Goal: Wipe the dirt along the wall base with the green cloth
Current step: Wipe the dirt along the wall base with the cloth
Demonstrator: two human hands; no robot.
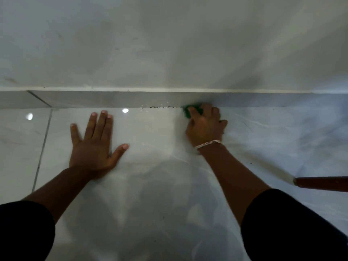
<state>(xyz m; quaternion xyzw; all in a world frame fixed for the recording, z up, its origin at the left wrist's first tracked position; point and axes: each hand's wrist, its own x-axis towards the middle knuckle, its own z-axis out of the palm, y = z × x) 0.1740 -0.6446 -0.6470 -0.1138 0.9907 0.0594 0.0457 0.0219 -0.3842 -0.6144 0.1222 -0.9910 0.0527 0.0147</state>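
- Right hand (205,125) grip: fingers curled down over the green cloth (190,110), pressing it into the corner where the floor (169,185) meets the wall base (113,99).
- Left hand (94,146) grip: fingers spread wide, palm flat on the floor, holding nothing; it appears to serve as a brace.
- Cloth position: at the foot of the wall base, right of centre, mostly covered by the right hand; only its left and far edges show.
- Remaining work: a short line of dark dirt (162,107) lies along the joint just left of the cloth, with a few specks beyond it. This stretch is not yet wiped.
- Done, as judged: the joint to the right of the cloth looks nearly clean, one small speck aside.
- Other dirt: scattered dark specks sit on the near floor, well apart from the wall base.
- Assessment: task is under way, with the visible dirt line outstanding.
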